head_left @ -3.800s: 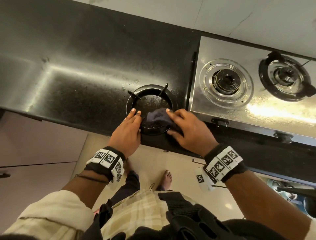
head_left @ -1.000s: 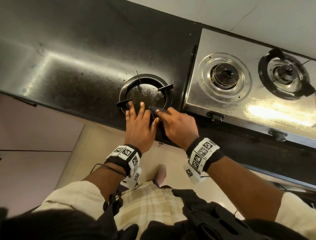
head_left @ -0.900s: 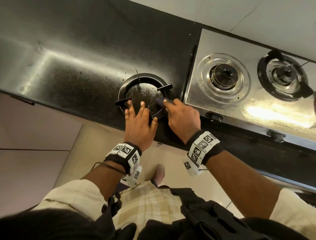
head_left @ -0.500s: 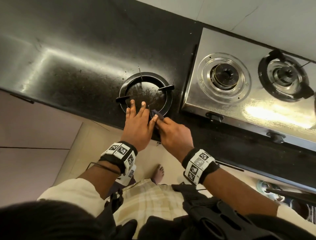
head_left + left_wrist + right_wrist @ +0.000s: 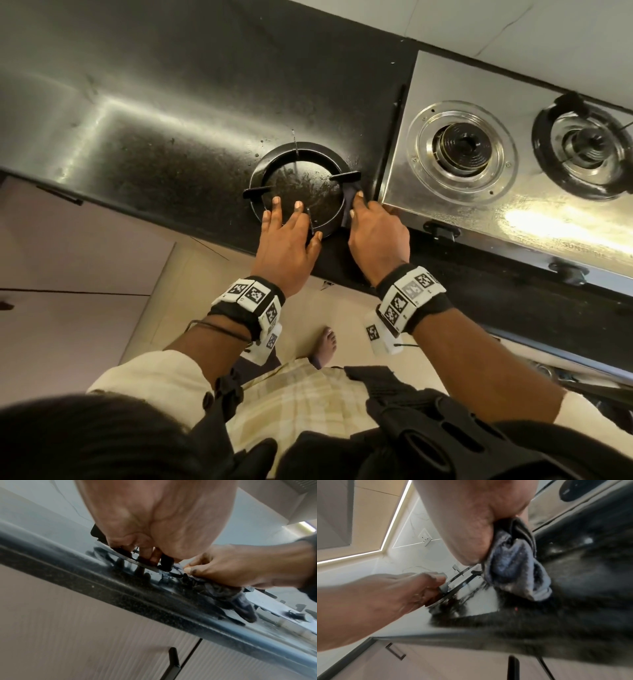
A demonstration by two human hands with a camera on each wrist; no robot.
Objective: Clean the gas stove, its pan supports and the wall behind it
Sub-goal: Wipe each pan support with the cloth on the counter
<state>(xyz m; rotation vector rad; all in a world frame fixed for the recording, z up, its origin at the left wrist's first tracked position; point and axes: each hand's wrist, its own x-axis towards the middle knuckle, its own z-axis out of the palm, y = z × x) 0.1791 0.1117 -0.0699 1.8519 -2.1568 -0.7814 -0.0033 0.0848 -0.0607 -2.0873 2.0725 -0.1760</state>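
Left of gas stove (image 5: 507,178): your left hand (image 5: 286,240) flat, steadying pan support (image 5: 298,188); right hand (image 5: 376,233) clamped on cloth (image 5: 513,566), wiping its rim; second support (image 5: 582,154), stove, wall (image 5: 513,24) likely pending.

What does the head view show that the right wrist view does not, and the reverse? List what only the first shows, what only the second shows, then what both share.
Only the head view: the steel gas stove from above, with one bare burner and a second pan support in place.
Only the right wrist view: a wall socket and the bunched blue-grey underside of the cloth.
Both: the left hand on the removed pan support, the right hand gripping the cloth, and the black countertop.
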